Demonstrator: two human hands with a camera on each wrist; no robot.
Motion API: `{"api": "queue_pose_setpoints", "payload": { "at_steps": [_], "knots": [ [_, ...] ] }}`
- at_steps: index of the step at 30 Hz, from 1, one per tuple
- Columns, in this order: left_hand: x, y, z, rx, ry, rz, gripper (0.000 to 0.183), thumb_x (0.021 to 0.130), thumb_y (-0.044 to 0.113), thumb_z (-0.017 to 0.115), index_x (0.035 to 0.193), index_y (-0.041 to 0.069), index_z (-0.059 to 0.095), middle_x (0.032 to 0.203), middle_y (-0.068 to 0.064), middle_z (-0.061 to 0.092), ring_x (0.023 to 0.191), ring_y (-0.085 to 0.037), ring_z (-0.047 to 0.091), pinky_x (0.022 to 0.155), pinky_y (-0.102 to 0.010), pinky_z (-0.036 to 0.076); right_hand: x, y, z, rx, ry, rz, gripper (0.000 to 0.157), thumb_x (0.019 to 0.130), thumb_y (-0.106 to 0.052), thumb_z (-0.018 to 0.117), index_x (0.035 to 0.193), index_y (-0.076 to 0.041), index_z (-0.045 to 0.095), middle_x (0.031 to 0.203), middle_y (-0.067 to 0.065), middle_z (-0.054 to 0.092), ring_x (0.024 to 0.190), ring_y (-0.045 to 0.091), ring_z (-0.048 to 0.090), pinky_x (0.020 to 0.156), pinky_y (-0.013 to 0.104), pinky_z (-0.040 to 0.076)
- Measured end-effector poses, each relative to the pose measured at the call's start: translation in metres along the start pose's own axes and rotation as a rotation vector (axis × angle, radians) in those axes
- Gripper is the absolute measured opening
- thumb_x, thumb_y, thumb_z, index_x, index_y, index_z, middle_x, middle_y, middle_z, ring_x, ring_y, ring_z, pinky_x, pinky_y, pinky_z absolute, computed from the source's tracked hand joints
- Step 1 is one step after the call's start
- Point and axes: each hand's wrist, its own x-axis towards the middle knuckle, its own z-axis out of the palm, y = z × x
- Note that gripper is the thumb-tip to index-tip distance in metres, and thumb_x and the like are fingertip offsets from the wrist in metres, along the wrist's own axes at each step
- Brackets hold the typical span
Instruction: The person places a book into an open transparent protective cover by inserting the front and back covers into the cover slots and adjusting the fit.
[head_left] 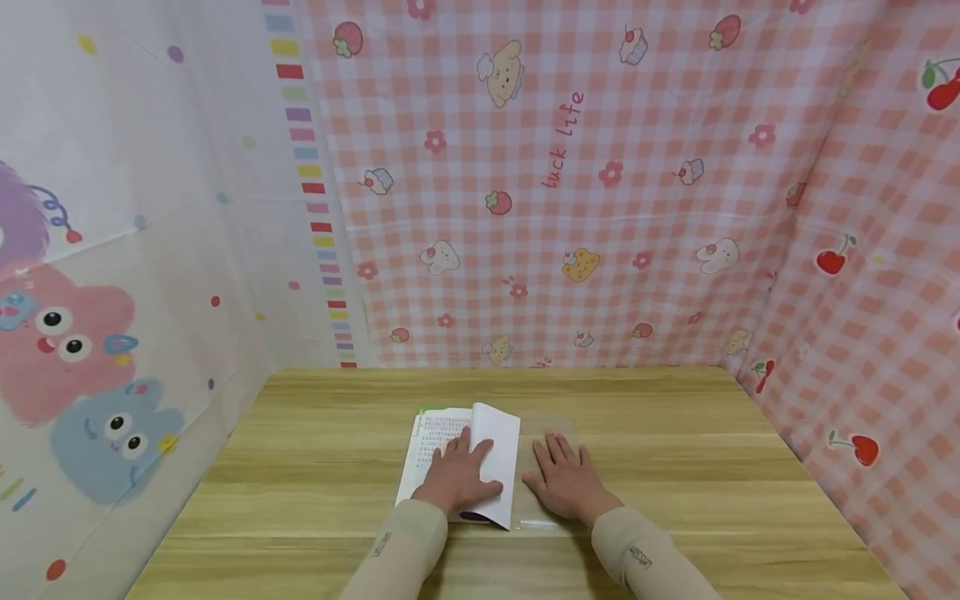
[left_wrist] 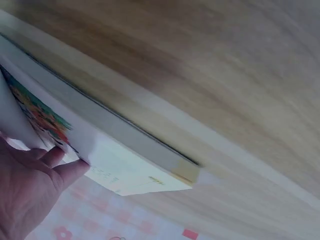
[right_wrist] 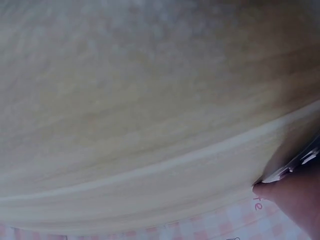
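Book (head_left: 424, 446), just one, lies open left of the middle of the table (head_left: 675, 450), short of its far edge; the left wrist view shows a thick block of smooth, pale paper. Nearest come two pale sleeves (head_left: 401, 537), each with one small dark mark. Beyond the cuffs are two hands, both released: the left hand (head_left: 459, 477) spreads its fingers over a printed page (head_left: 441, 423) and one white leaf (head_left: 501, 442) that curves up; the right hand (head_left: 566, 483) lies flat, fingers straight, on one thin, clear, glossy sheet (head_left: 531, 510) just right of the book. Streaky wood grain runs between the table's left and right edges. Behind the far edge hangs pink-checked cloth (head_left: 465, 108) with printed strawberries; white cloth (head_left: 165, 275) along the left edge carries three rounded cartoon creatures.
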Motion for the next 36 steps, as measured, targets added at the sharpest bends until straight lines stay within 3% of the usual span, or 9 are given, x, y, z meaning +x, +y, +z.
{"api": "queue_pose_setpoints", "payload": {
  "at_steps": [8,13,20,24,30,36],
  "knots": [
    [0.003,0.006,0.003,0.039,0.006,-0.029,0.074,0.086,0.058,0.063,0.148,0.019,0.048,0.155,-0.027,0.029,0.139,-0.047,0.032,0.106,-0.068,0.027,-0.001,-0.015,-0.01,-0.018,0.007,-0.057,0.062,0.105,-0.047,0.037,0.152,-0.007,0.039,0.158,0.023,0.028,0.146,0.041,0.021,0.111,0.068,0.015],
    [0.001,0.007,0.001,0.048,0.01,-0.03,0.074,0.088,0.062,0.059,0.148,0.019,0.049,0.155,-0.027,0.029,0.139,-0.047,0.032,0.105,-0.068,0.028,0.002,-0.025,-0.014,0.056,-0.068,-0.098,0.065,0.105,-0.053,0.028,0.154,-0.01,0.036,0.159,0.022,0.026,0.146,0.043,0.02,0.111,0.069,0.015],
    [0.005,-0.003,0.003,0.038,-0.029,0.003,0.081,0.09,0.061,0.057,0.155,0.02,0.035,0.158,-0.023,0.028,0.141,-0.043,0.032,0.109,-0.065,0.026,-0.003,-0.031,-0.018,0.044,-0.065,-0.096,0.06,0.106,-0.047,0.036,0.153,-0.01,0.039,0.158,0.023,0.028,0.145,0.044,0.022,0.11,0.069,0.016],
    [0.005,-0.007,0.009,0.055,-0.016,0.009,0.083,0.09,0.062,0.056,0.156,0.018,0.032,0.155,-0.022,0.034,0.141,-0.041,0.033,0.111,-0.062,0.025,-0.006,-0.033,-0.022,0.046,-0.054,-0.107,0.06,0.105,-0.046,0.038,0.151,-0.006,0.041,0.156,0.025,0.03,0.143,0.046,0.025,0.108,0.071,0.017],
    [0.001,-0.003,0.012,0.077,0.017,-0.02,0.083,0.09,0.063,0.054,0.156,0.017,0.033,0.154,-0.024,0.034,0.141,-0.042,0.032,0.111,-0.063,0.025,-0.002,-0.032,-0.015,0.055,-0.051,-0.091,0.064,0.104,-0.048,0.039,0.154,-0.007,0.035,0.157,0.023,0.03,0.144,0.045,0.025,0.108,0.071,0.017],
    [-0.003,0.005,0.002,0.072,0.005,-0.022,0.079,0.088,0.061,0.06,0.151,0.016,0.042,0.152,-0.027,0.036,0.139,-0.044,0.034,0.109,-0.064,0.027,0.003,-0.027,-0.004,-0.008,-0.057,-0.08,0.061,0.104,-0.05,0.036,0.155,-0.016,0.037,0.159,0.021,0.026,0.144,0.043,0.024,0.108,0.071,0.019]
  ]
}}
